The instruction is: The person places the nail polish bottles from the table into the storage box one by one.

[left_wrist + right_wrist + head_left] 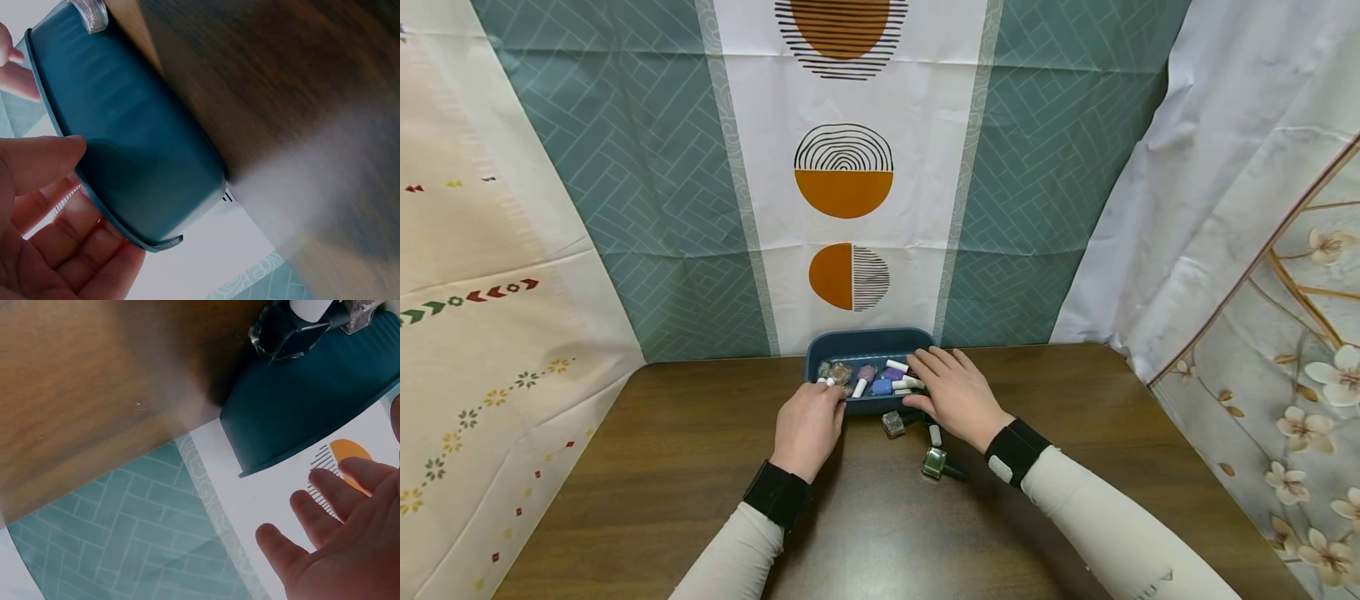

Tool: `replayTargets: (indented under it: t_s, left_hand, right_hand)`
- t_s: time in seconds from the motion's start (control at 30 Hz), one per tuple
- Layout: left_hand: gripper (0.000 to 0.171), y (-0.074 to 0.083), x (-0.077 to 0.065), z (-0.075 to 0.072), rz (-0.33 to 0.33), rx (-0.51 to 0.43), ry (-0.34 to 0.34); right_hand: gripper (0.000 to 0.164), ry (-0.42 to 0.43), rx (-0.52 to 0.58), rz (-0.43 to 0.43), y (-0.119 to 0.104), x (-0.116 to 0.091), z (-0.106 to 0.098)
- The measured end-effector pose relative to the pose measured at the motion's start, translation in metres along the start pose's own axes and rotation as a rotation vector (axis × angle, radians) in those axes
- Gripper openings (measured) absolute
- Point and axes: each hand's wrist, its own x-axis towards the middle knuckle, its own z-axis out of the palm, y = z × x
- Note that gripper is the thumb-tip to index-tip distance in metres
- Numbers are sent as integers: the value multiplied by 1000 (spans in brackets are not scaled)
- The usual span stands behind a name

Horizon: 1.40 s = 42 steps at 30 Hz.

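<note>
A dark teal plastic bin [871,340] stands at the table's back edge with several small nail polish bottles inside, among them a blue bottle [882,387] and a mauve bottle [867,372]. At its front left corner my left hand [811,425] grips the rim. In the left wrist view the thumb [44,164] presses the outer wall [144,137] while the other fingers reach over the edge. My right hand [961,397] hovers at the bin's right end, fingers spread and holding nothing. The right wrist view shows its fingertips [267,536] apart from the rim [312,440].
On the table before the bin lie a green nail polish bottle [934,463] with a dark cap, a glittery silver bottle [892,424], and a dark bottle with a white cap [935,435]. A patterned curtain [850,192] hangs right behind the table [685,475].
</note>
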Motion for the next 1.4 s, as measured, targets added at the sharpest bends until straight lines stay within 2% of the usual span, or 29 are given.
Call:
replayTargets:
  t_s: [0.37, 0.73, 1.03, 1.4]
  left_hand:
    - [11, 0, 0, 1, -3, -1, 0]
    - [11, 0, 0, 2, -3, 1, -1]
    - [10, 1, -1, 0, 1, 6, 9]
    - [11, -1, -3, 0, -6, 0, -14]
  right_hand:
    - [80, -41, 49, 9, -6, -18, -1]
    - [82, -28, 59, -6, -7, -30, 0]
    - [84, 6, 48, -29, -12, -45, -2]
    - [80, 66, 30, -66, -20, -64, -2]
